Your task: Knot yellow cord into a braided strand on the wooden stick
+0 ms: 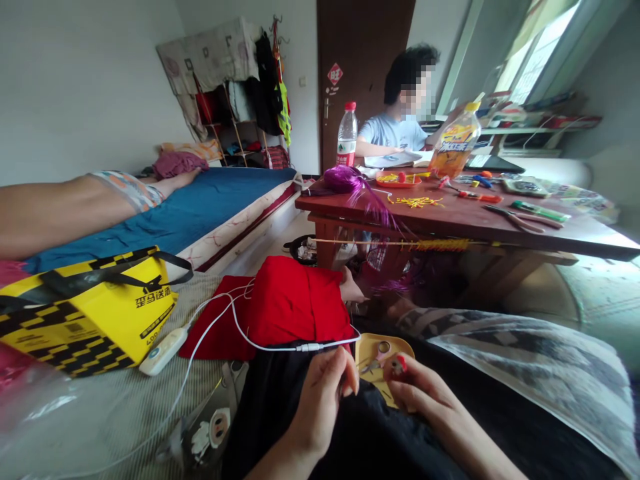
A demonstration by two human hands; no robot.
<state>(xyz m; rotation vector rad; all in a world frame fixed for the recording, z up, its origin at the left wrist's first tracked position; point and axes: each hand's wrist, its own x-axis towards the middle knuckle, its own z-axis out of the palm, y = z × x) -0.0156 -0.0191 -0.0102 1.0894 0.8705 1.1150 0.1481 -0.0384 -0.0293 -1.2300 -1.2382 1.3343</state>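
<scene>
My left hand (330, 380) is over my lap with its fingers curled and the thumb pressed to them; whatever it pinches, if anything, is too small or hidden to see. To its right, my right hand (425, 393) pinches a small red and white piece (399, 364) between thumb and fingertips. Behind both hands, a yellow tray (404, 343) rests on the dark cloth over my lap. Small scissors (382, 349) with a pinkish handle lie in that tray. A red cloth (300, 300) covers my knee area, with a white cable (270, 347) running across it.
A wooden table (345, 212) ahead carries purple tinsel strands (350, 183), bottles, yellow bits (417, 201) and pliers (520, 217). A person (393, 130) sits behind it. On the left are a yellow bag (110, 313), a white controller (163, 351) and another person's leg (55, 210) on a bed.
</scene>
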